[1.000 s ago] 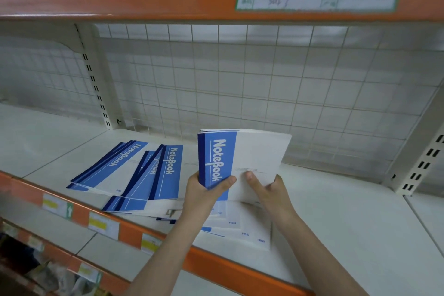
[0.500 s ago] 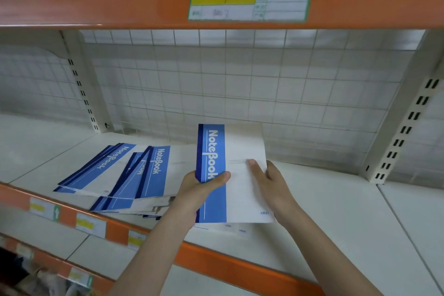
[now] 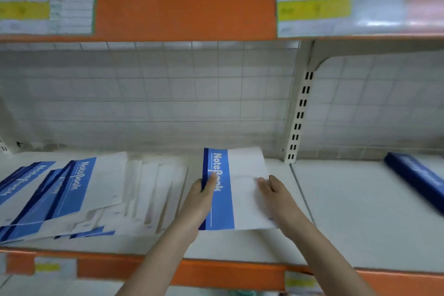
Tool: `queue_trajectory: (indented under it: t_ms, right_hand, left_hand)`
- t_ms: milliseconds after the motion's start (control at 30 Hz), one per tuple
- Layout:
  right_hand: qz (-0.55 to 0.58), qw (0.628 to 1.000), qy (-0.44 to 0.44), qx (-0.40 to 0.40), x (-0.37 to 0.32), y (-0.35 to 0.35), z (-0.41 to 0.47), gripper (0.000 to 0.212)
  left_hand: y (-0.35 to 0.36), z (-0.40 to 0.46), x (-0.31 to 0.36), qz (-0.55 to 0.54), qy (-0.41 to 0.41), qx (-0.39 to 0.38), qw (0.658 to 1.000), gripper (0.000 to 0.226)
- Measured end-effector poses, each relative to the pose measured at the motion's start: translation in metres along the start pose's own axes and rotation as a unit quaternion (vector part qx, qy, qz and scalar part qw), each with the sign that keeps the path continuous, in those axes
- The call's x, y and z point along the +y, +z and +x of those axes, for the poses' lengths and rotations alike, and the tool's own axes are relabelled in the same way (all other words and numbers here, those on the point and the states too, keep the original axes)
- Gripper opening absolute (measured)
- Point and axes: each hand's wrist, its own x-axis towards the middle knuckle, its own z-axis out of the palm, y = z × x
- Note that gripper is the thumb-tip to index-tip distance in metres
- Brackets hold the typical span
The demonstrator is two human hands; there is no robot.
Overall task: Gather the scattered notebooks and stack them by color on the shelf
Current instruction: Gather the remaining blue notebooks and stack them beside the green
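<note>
On the shelf: white deck [image 3: 360, 211], orange front lip, wire-grid back panel [image 3: 168, 94].
Overhead: orange rail [image 3: 185, 9] with blurred yellow tags.
Left hand [image 3: 197, 202]: I grip the held notebook [image 3: 242, 190] at its blue spine, thumb on top.
Right hand [image 3: 276, 192]: fingers curled over its white edge.
Scattered notebooks [image 3: 72, 197]: fanned out, left.
Dark blue item [image 3: 415, 178]: far right, blurred.
</note>
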Motion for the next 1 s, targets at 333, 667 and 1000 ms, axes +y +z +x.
queue_trajectory:
  t_ms: [333,667,1000]
  right_hand:
    - [-0.012,0.999,0.029,0.039,0.023,-0.128,-0.001,0.028]
    - [-0.09,0.992,0.046,0.076,0.057,-0.236,0.016,0.033]
    - [-0.121,0.989,0.04,0.074,0.081,-0.334,0.023,0.034]
  left_hand:
    - [0.13,-0.009,0.022,-0.023,-0.005,-0.009,1.0,0.027]
    - [0.243,-0.02,0.03,0.032,0.016,-0.015,0.999,0.029]
    - [0.336,-0.029,0.039,0.025,-0.007,-0.047,0.999,0.025]
